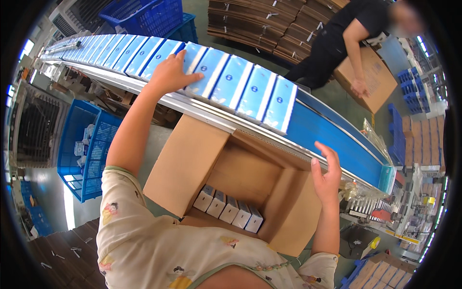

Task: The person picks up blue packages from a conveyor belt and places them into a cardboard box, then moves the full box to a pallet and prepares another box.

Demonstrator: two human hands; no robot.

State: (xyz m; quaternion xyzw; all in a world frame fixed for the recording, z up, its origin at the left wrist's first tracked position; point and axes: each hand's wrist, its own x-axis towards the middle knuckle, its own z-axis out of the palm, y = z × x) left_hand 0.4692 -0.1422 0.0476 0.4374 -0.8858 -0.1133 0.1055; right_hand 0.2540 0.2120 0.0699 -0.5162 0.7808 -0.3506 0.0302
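Note:
A long row of blue-and-white soft packs (228,79), which look like tissue packs, stands side by side on a conveyor belt (332,137). On the packs rests my left hand (172,74), its thumb stretched to the right and its fingertips at a gap between two of them. My right hand (328,176) is held open, thumb and fingers apart, beside the belt's near edge and over the right side of an open cardboard box (245,166). Inside that box, several packs (230,212) stand in a row along its near side.
Blue plastic crates stand on the floor at left (91,149) and behind the belt (144,19). Beyond the belt, a person in dark clothes (337,36) handles a closed carton (368,77). Stacks of flattened cardboard (269,24) lie behind. More cartons (385,272) sit at lower right.

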